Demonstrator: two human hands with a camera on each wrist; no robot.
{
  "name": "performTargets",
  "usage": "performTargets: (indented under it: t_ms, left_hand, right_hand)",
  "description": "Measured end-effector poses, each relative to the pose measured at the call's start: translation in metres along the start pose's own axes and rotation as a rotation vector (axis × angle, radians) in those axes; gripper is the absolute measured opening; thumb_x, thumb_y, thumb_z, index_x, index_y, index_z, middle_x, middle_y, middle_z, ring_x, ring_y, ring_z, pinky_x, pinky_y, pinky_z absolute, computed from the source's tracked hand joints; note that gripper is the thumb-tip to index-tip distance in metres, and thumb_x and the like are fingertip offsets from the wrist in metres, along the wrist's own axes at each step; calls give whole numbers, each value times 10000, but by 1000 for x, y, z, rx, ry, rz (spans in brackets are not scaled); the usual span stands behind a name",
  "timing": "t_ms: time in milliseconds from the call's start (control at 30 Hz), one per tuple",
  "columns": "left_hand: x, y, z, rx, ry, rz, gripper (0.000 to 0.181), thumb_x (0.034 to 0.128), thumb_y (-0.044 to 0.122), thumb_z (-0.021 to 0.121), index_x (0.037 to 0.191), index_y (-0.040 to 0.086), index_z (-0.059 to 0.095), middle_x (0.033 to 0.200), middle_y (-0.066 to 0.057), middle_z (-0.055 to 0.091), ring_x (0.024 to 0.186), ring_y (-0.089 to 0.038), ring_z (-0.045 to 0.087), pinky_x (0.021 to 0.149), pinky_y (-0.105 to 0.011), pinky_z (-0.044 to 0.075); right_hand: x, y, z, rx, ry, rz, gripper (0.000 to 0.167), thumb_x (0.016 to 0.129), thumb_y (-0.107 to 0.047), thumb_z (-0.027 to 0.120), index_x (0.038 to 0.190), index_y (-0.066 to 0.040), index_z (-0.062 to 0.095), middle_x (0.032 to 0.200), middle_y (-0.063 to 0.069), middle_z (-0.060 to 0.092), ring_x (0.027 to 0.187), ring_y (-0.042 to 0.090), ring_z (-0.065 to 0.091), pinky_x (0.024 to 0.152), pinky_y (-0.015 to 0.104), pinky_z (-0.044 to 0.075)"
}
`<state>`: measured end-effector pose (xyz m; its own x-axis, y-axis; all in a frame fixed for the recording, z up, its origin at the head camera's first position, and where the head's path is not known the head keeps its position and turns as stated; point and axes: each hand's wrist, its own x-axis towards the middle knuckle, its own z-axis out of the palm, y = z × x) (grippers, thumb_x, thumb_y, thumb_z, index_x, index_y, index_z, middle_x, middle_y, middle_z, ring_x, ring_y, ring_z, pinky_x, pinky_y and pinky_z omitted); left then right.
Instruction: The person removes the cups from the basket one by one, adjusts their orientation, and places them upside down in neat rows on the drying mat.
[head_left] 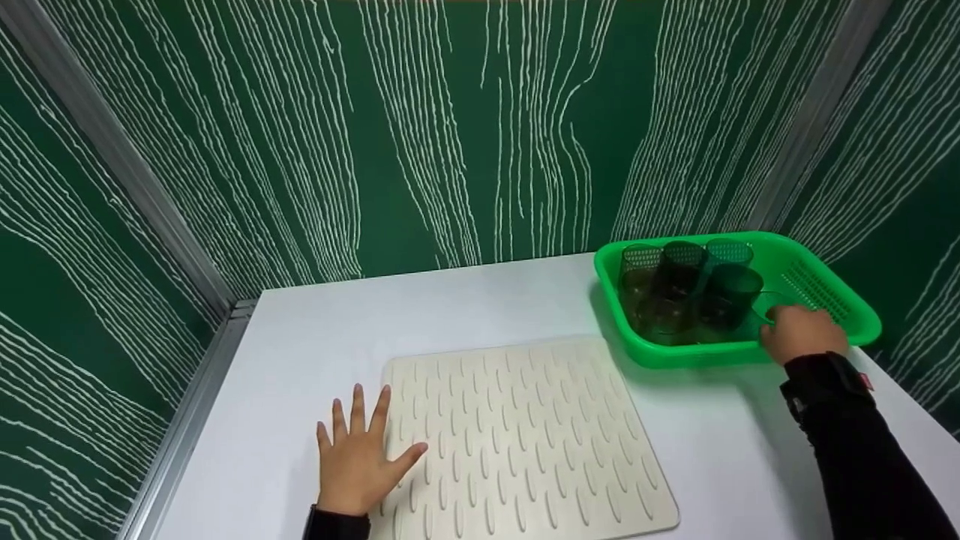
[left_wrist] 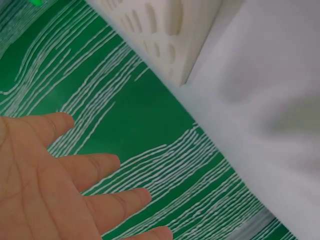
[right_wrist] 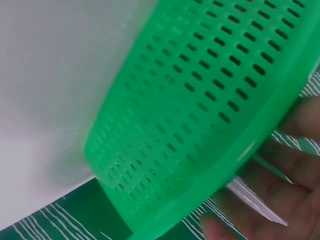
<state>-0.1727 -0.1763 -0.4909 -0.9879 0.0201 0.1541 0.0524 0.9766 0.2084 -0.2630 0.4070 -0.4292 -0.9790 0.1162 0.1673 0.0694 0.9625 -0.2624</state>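
Observation:
A cream ridged mat lies flat on the white table. My left hand is spread at its left edge, fingers straight, holding nothing. In the left wrist view, the palm and fingers of that left hand show. At the right, my right hand reaches over the near rim of a green plastic basket and grips a clear glass, mostly hidden by the hand. A shiny glass edge shows by the fingers in the right wrist view. Several dark-tinted glasses stand crowded in the basket's left half.
The basket stands at the back right of the white table. Green panels with white wavy lines rise behind and at both sides. Grey metal posts mark the corners.

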Motion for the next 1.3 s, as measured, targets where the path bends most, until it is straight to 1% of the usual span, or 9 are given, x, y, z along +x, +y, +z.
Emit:
performTargets:
  t_ms: [67,133,300,400,500,733,933,1100,1300]
  left_hand:
    - [-1,0,4,-11,-20,1,978,789,774,554,1547,206,311,1588,-246,249,1414,-566,231,1063,-765,205]
    - [-1,0,7,-24,-32,4,969,790,766,564,1538,194,335,1577,-249,274,1401,-570,255,1057,-758,229]
    - [1,2,13,-57,-47,14,946,789,749,587,1520,188,374,1557,-245,320,1381,-572,297,1051,-750,254]
    - [2,4,12,-64,-45,22,936,793,737,596,1519,190,375,1554,-242,328,1376,-571,307,1050,-747,260]
    - [3,6,10,-67,-40,32,925,803,725,595,1523,190,368,1553,-242,329,1375,-570,308,1051,-740,265]
    - [5,9,5,-81,-29,48,925,812,725,583,1528,184,356,1564,-231,315,1389,-560,294,1067,-721,270]
    - [8,13,4,-111,-7,68,915,825,718,573,1531,179,350,1571,-218,309,1398,-553,284,1073,-716,269]
    - [10,19,5,-132,18,95,914,833,724,555,1531,173,347,1571,-208,316,1403,-540,291,1072,-704,286]
    - [9,28,5,-181,45,125,938,839,769,494,1532,155,341,1576,-199,309,1419,-517,278,1087,-678,291]
  right_hand:
    - [0,0,0,1,25,-5,234,944,-90,521,797,60,623,718,281,581,793,526,515,648,560,412]
    - [1,2,1,-9,47,-12,264,943,-75,527,703,8,602,614,212,544,746,497,505,642,555,395]
    - [1,5,4,-27,104,-26,209,940,-61,555,776,40,636,627,238,548,748,500,492,675,586,389]
    - [1,5,6,-4,134,-26,261,951,-66,543,701,1,578,618,213,530,696,454,501,615,549,389]
    - [2,3,6,31,155,-27,259,959,-71,535,710,-8,570,649,213,544,675,434,531,573,535,401]
    - [-2,-9,-2,66,253,-72,163,949,-33,547,917,101,634,851,330,593,804,518,531,648,600,420]
    - [-7,-35,-24,65,385,-135,160,964,-27,538,986,108,623,939,329,586,900,509,469,761,609,410]
    - [-12,-66,-42,42,531,-247,119,937,5,578,977,105,628,934,323,605,936,493,479,819,588,425]
    - [-27,-103,-53,82,601,-391,73,893,40,637,954,76,652,889,277,629,927,462,508,788,550,449]
